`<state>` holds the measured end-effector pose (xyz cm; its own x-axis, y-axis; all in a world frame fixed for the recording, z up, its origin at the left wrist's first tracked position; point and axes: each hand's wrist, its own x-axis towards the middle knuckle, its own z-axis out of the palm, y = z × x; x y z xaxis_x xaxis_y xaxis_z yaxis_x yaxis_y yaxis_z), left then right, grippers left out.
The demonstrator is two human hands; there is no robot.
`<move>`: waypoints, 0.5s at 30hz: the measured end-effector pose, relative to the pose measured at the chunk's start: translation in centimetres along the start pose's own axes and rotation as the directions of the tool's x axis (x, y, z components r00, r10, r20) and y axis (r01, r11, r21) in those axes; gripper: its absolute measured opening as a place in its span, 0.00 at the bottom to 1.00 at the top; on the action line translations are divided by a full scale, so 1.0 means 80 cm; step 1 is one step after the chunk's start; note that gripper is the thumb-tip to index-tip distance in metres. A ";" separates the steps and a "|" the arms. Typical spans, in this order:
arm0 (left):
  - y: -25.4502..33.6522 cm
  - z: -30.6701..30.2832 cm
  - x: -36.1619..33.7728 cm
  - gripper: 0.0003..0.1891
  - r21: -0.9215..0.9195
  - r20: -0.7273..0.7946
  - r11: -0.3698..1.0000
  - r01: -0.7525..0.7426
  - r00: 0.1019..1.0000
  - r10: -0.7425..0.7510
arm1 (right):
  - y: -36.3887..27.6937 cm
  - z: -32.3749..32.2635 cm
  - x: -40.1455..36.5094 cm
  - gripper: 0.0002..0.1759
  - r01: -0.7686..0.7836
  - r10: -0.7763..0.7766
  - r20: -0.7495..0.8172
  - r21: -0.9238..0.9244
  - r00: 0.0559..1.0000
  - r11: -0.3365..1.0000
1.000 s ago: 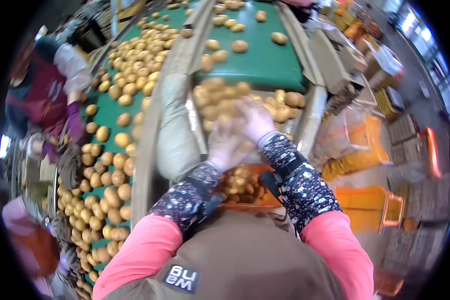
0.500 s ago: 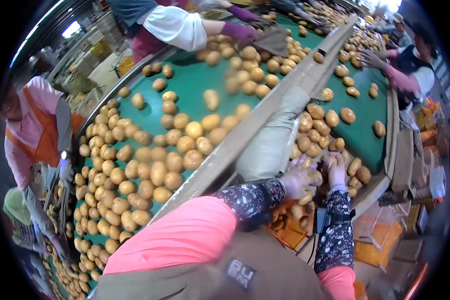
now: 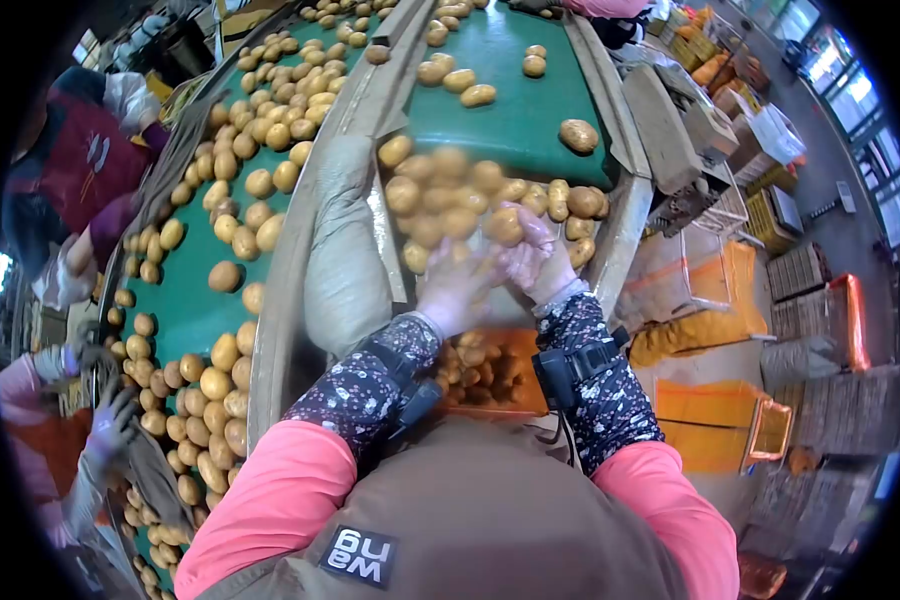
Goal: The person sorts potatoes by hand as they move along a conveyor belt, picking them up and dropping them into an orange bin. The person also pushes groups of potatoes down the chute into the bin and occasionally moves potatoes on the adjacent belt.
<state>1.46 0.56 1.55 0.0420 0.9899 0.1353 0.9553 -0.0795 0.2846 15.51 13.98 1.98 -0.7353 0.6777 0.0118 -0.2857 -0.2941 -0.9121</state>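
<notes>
My left hand, in a thin pale glove, is low over the end of the green belt, beside a blurred cluster of potatoes. Motion smears its fingers, and whether it holds anything cannot be made out. To its right, my right hand has its fingers curled round a potato at the belt's end. More potatoes lie just past that hand. Below my wrists, an orange crate holds several potatoes.
A wooden divider with a grey cloth bundle runs left of my hands. Beyond it, another green belt carries many potatoes. Co-workers stand along the far left. Orange mesh crates sit at the right, and a metal edge borders my belt.
The view has turned to the right. My hands have moved apart from the earlier pile, with the right one now round a potato. The potatoes by my hands have shifted.
</notes>
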 end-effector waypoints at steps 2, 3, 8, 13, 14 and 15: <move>0.000 -0.007 0.007 0.28 -0.055 0.078 0.998 -0.027 0.996 0.031 | 0.051 -0.030 0.014 0.27 0.067 -0.074 -0.044 -0.145 0.996 0.987; 0.002 -0.011 0.010 0.28 -0.019 0.089 0.998 -0.063 0.994 0.065 | 0.037 -0.024 0.007 0.27 0.020 -0.023 -0.040 -0.086 0.999 0.996; 0.012 -0.019 0.012 0.31 0.019 -0.073 0.990 0.137 0.988 -0.135 | -0.063 0.050 -0.033 0.25 -0.251 0.317 0.003 0.620 0.948 0.744; -0.008 -0.009 0.014 0.34 -0.051 -0.069 0.999 -0.020 0.997 0.016 | -0.045 0.027 -0.036 0.17 -0.255 0.276 -0.230 0.116 0.933 0.960; -0.007 -0.010 0.015 0.33 -0.046 -0.038 0.999 -0.011 0.999 0.009 | -0.054 0.029 -0.036 0.16 -0.244 0.258 -0.292 0.083 0.921 0.966; -0.006 -0.010 0.015 0.32 -0.042 -0.008 0.999 -0.003 1.000 0.002 | -0.062 0.029 -0.036 0.16 -0.235 0.238 -0.352 0.050 0.905 0.971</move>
<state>0.86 1.68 2.31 0.0417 0.9887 0.1437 0.9423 -0.0868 0.3234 17.64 11.90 7.46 -0.5172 0.7809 -0.3503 -0.1353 -0.4788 -0.8675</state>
